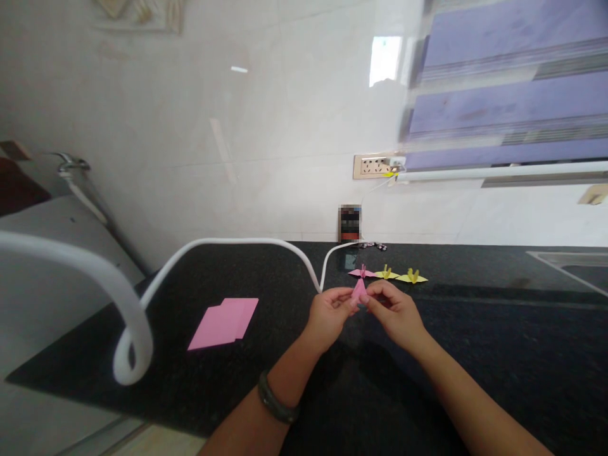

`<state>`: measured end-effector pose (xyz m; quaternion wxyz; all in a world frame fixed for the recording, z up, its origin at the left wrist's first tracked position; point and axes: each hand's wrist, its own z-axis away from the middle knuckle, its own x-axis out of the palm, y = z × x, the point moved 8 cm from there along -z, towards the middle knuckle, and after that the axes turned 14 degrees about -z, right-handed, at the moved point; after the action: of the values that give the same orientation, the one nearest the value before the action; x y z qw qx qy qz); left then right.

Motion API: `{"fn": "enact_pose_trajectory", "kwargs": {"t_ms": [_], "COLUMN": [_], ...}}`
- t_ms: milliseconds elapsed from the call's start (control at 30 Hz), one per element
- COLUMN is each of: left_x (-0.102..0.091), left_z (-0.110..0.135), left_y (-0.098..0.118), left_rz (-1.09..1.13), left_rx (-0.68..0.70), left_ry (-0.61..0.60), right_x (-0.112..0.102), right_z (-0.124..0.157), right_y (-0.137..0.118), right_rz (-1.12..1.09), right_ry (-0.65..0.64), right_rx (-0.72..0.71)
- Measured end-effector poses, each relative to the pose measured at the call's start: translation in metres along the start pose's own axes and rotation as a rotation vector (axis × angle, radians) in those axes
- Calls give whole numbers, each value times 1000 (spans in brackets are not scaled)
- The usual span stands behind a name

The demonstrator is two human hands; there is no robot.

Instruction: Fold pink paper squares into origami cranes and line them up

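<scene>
My left hand (329, 311) and my right hand (395, 310) meet above a black countertop (475, 342). Both pinch a small folded pink paper piece (358, 291) between their fingertips. Just beyond it stand three finished paper cranes: one pink crane (361, 272) and two yellow cranes (386, 273) (411, 276). A dark bracelet (276, 400) sits on my left wrist.
A stack of pink paper sheets (224, 322) lies to the left on the counter. A thick white cable (228, 244) loops across from the left edge toward a phone (350, 223) propped against the wall. A wall socket (375, 166) and a sink edge (565, 263) are to the right.
</scene>
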<state>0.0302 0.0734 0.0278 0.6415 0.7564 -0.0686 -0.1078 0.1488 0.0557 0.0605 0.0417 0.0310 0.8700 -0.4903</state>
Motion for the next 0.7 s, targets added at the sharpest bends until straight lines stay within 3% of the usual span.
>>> {"fn": "enact_pose_trajectory", "kwargs": {"t_ms": [167, 400, 700], "left_x": [1, 3, 1], "left_z": [4, 4, 7], "left_y": [10, 10, 8], "left_rz": [15, 60, 51], "left_rx": [69, 18, -1], "left_ry": [4, -27, -27], "right_x": [1, 3, 3], "right_z": [0, 0, 1], "right_y": [-1, -10, -9], "right_rz": [-86, -108, -179], "right_ry": [-9, -120, -158], "right_rx": [21, -57, -16]}}
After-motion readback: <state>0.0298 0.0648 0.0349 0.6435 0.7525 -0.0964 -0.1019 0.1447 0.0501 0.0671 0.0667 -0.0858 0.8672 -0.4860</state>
